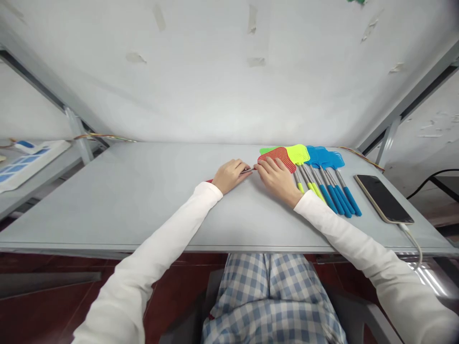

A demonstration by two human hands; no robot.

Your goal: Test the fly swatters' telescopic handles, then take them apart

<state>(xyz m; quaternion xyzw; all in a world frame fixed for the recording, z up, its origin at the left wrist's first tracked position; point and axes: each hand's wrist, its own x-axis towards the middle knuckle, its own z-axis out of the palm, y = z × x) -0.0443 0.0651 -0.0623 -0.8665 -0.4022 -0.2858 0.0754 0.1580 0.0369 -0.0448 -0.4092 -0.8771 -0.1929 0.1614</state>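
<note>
Head view: left hand [228,176] closed round a red swatter [278,153], right hand [278,180] loosely gripping it.

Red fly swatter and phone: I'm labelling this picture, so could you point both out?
Red fly swatter [282,153]: head view, on the bare part of its perforated paddle.
Phone [383,198]: head view, on the middle of its dark screen.

A dark-screened smartphone [384,198] lies at the worktop's [150,205] right end, a white cable [404,229] plugged into its near edge. Thin coloured wires [103,135] cross the back left corner. Tape scraps [252,19] cling to the pale wall [201,95]. Dark red tiles [175,286] cover the floor below.
</note>
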